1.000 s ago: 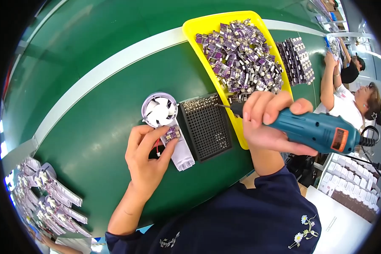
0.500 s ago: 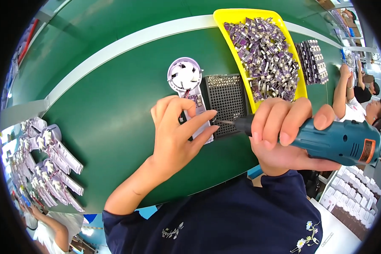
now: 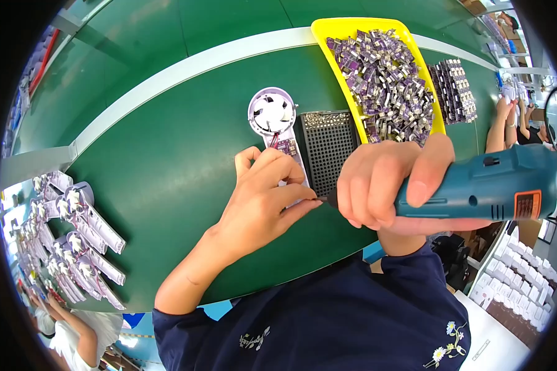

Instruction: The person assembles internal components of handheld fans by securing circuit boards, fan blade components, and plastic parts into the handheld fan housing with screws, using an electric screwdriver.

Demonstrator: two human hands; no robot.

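Observation:
My right hand (image 3: 384,182) is wrapped around a teal electric screwdriver (image 3: 470,188), held nearly level with its dark tip to the left. My left hand (image 3: 263,191) is closed, thumb and forefinger pinched together at the screwdriver's tip; whatever they hold is too small to make out. Beneath this hand lies a pale lilac handheld fan housing (image 3: 298,154), its lower part hidden. White fan blades (image 3: 272,115) sit in its round head, with red wires and a purple circuit board (image 3: 286,147) below. Right of the housing is a black perforated tray (image 3: 328,151) with small metal screws along its far end.
A yellow tray (image 3: 337,68) heaped with purple circuit boards stands at the far right, beside stacked boards (image 3: 453,91). Several fan housings (image 3: 83,247) lie at the table's left. A pale strip (image 3: 229,46) crosses the green table (image 3: 179,167). Co-workers sit at both sides.
The screwdriver has swung more level and moved left and slightly down, its tip meeting my left fingertips. My left thumb and forefinger have come closer together.

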